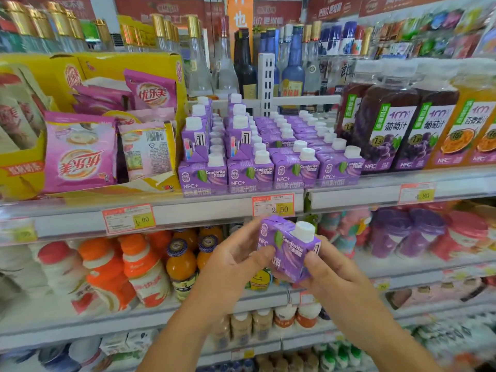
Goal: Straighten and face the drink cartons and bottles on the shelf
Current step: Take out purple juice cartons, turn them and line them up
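shop shelf (204,210) of purple cartons (249,173), one carton (288,249) between both hands

- Yellow cardboard display box (112,65), open at the front, on the upper left.
- Pink foil sachets with a red-and-white oval logo (80,154) standing inside it; one pale sachet (147,151) shows its barcode side.
- White paper price label with a yellow patch reading 2.50 (273,205); similar labels at left (128,218) and right (417,193).
- White slotted metal upright (266,84).
- Orange hanging banner with white characters (239,20).
- Red printed banners (166,9) along the top.
- Small colourful hanging packets (429,30), blurred.
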`<action>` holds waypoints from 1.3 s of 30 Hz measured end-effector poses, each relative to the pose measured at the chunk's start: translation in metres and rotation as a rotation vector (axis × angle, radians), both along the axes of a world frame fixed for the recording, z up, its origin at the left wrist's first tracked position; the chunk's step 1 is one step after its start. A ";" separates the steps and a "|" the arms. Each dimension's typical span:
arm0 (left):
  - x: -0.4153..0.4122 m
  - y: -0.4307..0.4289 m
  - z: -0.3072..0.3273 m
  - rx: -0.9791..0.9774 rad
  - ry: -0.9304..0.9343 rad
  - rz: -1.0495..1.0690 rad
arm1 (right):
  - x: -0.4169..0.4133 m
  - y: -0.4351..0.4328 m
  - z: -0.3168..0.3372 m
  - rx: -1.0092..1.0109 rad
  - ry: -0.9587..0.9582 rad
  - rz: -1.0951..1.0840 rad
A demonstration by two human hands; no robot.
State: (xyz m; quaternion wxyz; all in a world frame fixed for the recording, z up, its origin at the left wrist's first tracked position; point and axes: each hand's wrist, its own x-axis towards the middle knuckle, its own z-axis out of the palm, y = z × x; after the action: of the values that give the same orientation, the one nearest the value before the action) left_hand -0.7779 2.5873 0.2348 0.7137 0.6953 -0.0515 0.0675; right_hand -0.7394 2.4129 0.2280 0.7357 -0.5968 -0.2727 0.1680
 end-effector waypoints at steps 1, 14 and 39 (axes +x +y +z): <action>-0.001 0.001 0.002 -0.010 -0.013 -0.018 | -0.001 0.002 -0.002 0.014 0.020 0.002; 0.011 -0.002 -0.006 0.142 -0.194 0.164 | 0.011 -0.012 0.004 -0.196 -0.274 -0.203; 0.064 0.036 0.056 1.150 -0.636 0.723 | 0.154 -0.003 0.183 -0.680 -0.957 -0.358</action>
State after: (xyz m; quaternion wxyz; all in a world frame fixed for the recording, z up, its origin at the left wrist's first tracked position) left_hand -0.7142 2.6230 0.2911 0.1220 0.8791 -0.0506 0.4580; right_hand -0.5857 2.4099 0.4110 0.3168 -0.8440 -0.3992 -0.1673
